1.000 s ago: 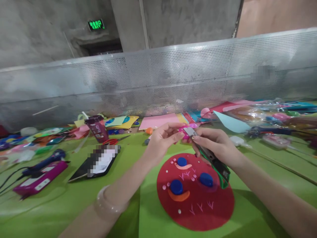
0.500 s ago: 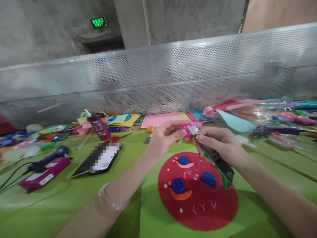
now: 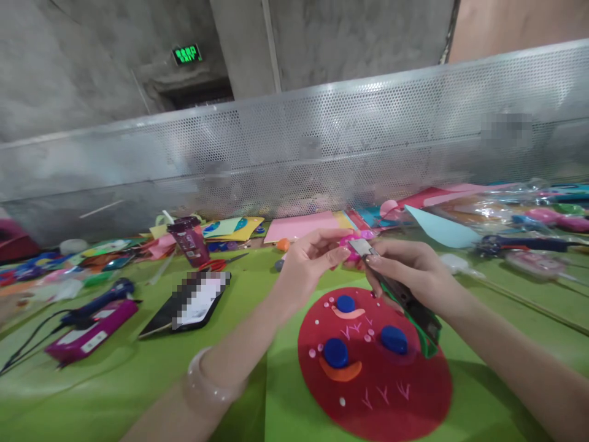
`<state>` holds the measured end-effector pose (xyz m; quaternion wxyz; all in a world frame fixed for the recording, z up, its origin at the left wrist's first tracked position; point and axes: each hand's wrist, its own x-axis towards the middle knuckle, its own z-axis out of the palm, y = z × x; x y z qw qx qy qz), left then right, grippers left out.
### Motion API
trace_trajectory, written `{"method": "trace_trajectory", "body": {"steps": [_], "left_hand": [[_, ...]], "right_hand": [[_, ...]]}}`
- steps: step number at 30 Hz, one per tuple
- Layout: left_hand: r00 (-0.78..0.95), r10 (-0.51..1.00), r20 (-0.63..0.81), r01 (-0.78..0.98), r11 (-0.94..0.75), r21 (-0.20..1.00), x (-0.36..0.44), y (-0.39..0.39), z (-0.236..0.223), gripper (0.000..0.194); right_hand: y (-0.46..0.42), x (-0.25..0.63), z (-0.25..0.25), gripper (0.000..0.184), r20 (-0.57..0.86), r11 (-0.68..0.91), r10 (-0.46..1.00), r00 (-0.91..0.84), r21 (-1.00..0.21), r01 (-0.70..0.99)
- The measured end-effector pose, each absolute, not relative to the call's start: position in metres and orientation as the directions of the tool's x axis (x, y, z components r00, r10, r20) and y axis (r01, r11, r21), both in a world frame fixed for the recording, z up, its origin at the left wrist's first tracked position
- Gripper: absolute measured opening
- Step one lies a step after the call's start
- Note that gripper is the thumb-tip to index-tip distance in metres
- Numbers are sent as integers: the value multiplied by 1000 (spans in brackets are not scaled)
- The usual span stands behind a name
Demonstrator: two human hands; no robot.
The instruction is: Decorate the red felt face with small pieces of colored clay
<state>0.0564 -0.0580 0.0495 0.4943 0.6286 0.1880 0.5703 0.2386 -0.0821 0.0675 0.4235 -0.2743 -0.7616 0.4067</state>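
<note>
Pinching the pink piece [image 3: 353, 254] at twelve o'clock from the red disc [image 3: 377, 368], the left hand [image 3: 306, 264] faces a tool [image 3: 402, 301] gripped in the right hand [image 3: 411, 265], handle toward four o'clock

A panel [image 3: 322, 153] stood behind the table [image 3: 115, 393], along its far edge. Before it lay paper sheets [image 3: 301, 227], with a cup [image 3: 188, 242] to their left. Scissors [image 3: 216, 265] lay just in front of the cup, and a tablet [image 3: 200, 298] nearer. Left of the tablet, a corded tool [image 3: 99, 302] rested on a box [image 3: 94, 337]. Right of the tablet, a disc [image 3: 370, 371] lay on a backing sheet [image 3: 285, 399], with three round pieces [image 3: 335, 353] on top. Above the disc's far rim were the left hand [image 3: 306, 264] and right hand [image 3: 409, 267].
</note>
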Motion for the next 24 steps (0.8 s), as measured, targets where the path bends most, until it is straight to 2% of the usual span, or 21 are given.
{"method": "trace_trajectory", "body": {"steps": [4, 10, 16, 24], "left_hand": [[279, 810, 515, -340, -419, 842, 59, -62, 50, 22], [187, 848, 496, -340, -418, 843, 67, -69, 48, 22], [153, 849, 505, -280, -453, 846, 67, -64, 45, 23], [167, 834, 526, -272, -474, 838, 65, -63, 48, 20]], "right_hand": [[-82, 238, 67, 27, 402, 498, 769, -496, -865, 71], [-81, 239, 65, 30, 417, 508, 776, -473, -858, 76], [-81, 237, 66, 29, 451, 544, 770, -451, -834, 95], [-78, 236, 65, 31, 429, 524, 773, -468, -847, 89]]}}
